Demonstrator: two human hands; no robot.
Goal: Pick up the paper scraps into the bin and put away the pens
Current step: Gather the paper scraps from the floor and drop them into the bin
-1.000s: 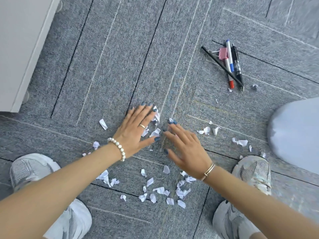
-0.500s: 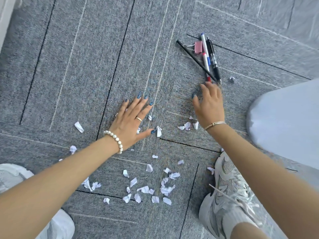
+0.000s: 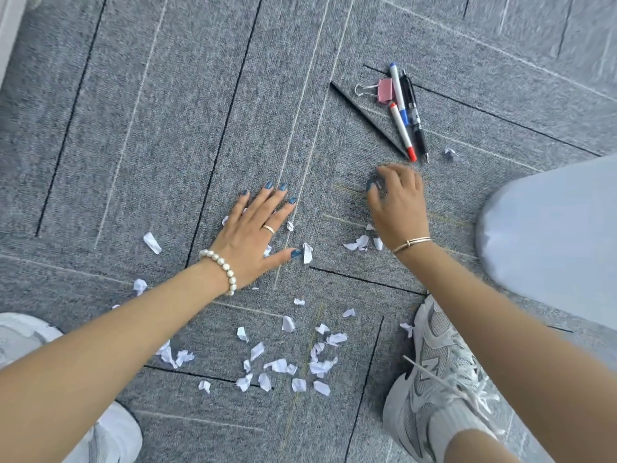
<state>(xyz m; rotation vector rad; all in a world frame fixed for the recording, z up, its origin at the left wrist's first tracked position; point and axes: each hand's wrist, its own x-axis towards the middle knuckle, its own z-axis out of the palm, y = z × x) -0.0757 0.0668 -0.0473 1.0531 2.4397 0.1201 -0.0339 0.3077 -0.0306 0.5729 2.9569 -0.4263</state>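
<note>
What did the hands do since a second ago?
The right hand swept away from the left hand toward the pens, and its fingers are now curled. The left hand stayed flat on the carpet among the paper scraps; the pens are untouched.

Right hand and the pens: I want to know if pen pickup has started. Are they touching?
Apart. The head view shows bare carpet between the right hand and the tips of the pens.

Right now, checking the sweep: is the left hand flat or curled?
Flat. The left hand lies palm down on the carpet, fingers straight and spread, with paper scraps by its thumb.
</note>
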